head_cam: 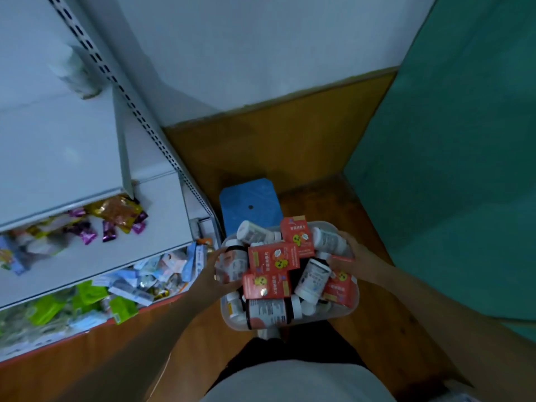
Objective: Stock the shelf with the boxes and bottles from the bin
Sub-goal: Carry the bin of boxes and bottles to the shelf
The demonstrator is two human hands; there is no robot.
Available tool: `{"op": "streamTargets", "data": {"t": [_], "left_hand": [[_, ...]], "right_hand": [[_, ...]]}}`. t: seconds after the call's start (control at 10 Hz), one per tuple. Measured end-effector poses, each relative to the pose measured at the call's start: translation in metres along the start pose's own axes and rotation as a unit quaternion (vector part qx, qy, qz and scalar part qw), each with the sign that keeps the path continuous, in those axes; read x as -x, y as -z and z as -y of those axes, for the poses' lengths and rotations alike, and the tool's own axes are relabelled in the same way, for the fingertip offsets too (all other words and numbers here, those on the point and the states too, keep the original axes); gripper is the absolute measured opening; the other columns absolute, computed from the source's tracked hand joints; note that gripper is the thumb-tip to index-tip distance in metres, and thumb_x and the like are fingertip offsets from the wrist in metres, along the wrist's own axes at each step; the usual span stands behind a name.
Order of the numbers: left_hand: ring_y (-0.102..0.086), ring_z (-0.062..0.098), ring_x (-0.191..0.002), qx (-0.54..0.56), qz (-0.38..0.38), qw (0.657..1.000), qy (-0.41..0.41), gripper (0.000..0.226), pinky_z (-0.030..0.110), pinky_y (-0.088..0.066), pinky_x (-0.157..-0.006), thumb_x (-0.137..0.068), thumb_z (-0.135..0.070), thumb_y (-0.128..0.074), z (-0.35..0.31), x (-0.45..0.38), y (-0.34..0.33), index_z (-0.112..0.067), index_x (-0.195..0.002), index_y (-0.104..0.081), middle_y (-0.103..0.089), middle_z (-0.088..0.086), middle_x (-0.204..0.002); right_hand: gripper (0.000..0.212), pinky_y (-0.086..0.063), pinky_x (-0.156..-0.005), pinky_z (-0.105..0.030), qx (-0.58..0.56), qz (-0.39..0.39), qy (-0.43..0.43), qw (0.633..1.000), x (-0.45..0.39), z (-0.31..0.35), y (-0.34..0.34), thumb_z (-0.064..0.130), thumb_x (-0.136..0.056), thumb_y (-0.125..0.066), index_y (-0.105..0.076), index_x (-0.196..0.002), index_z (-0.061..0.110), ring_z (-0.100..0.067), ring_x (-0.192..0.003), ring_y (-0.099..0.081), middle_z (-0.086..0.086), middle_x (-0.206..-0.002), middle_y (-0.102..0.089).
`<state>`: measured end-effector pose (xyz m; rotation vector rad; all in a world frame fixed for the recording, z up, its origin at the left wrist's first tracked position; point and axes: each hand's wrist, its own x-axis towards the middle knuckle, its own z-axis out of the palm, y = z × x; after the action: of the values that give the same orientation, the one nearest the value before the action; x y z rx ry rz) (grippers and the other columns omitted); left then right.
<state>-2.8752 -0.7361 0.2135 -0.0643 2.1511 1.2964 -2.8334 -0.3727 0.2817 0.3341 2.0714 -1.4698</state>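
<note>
Barely started: bin (232, 317) full of boxes (273, 257) and bottles (313, 278), left hand (216, 274) and right hand (358, 258) both gripping bin sides, upper shelf (58, 158) nearly bare.

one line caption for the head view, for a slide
Both hands, left and right, grip a clear bin heaped with red boxes and bottles beside a white shelf.

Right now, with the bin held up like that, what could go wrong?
1. The bin is heaped above its rim; a red box or a bottle could slide out if it tilts.
2. Both hands, left and right, grip the rim, so neither is free to stock the shelf.
</note>
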Motion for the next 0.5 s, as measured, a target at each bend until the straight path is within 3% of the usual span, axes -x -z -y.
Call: {"op": "streamTargets", "data": {"t": [0.1,0.2,0.3,0.4,0.5], "left_hand": [[-0.064,0.001,-0.085,0.016,-0.020,0.999,0.019,0.093,0.016,-0.053,-0.066,-0.057,-0.044,-0.092,-0.010,-0.040,0.016,-0.039,-0.132,-0.037,-0.060,0.000,-0.119],[-0.062,0.007,-0.084,0.003,-0.047,0.998,0.050,0.089,0.014,-0.052,-0.066,-0.066,-0.022,-0.091,-0.016,-0.085,0.030,-0.025,-0.138,-0.038,-0.058,0.008,-0.125],[-0.065,0.017,-0.091,0.012,-0.070,0.995,0.070,0.105,0.025,-0.057,-0.070,-0.054,-0.048,-0.090,-0.015,-0.109,0.041,-0.027,-0.142,-0.037,-0.058,0.004,-0.128],[-0.064,0.021,-0.093,0.027,-0.091,0.992,0.081,0.113,0.034,-0.058,-0.073,-0.050,-0.056,-0.083,-0.012,-0.153,0.052,-0.025,-0.146,-0.032,-0.059,0.001,-0.121],[-0.064,0.022,-0.103,0.054,-0.103,0.989,0.089,0.118,0.044,-0.059,-0.082,-0.048,-0.063,-0.085,0.002,-0.192,0.058,-0.025,-0.146,-0.032,-0.058,-0.002,-0.122]], "right_hand": [[0.067,-0.054,-0.076,-0.016,0.029,0.003,-0.020,0.999,-0.078,-0.012,0.030,0.026,-0.083,-0.075,-0.033,-0.135,0.029,0.004,-0.094,-0.060,0.013,-0.117,-0.057],[0.072,-0.054,-0.079,-0.022,0.058,0.042,-0.017,0.997,-0.149,0.015,0.052,0.036,-0.077,-0.075,-0.031,-0.134,0.035,0.002,-0.098,-0.060,0.017,-0.118,-0.055],[0.066,-0.050,-0.071,-0.012,0.047,0.045,0.001,0.998,-0.188,0.024,0.059,0.026,-0.083,-0.076,-0.032,-0.131,0.036,0.009,-0.094,-0.060,0.023,-0.113,-0.053],[0.074,-0.048,-0.077,-0.011,0.073,0.057,-0.005,0.996,-0.249,0.035,0.070,0.024,-0.081,-0.079,-0.031,-0.135,0.035,0.006,-0.104,-0.058,0.024,-0.120,-0.051],[0.082,-0.045,-0.078,-0.006,0.085,0.063,-0.005,0.994,-0.306,0.036,0.074,0.016,-0.079,-0.081,-0.030,-0.142,0.024,0.005,-0.107,-0.054,0.017,-0.122,-0.051]]}}
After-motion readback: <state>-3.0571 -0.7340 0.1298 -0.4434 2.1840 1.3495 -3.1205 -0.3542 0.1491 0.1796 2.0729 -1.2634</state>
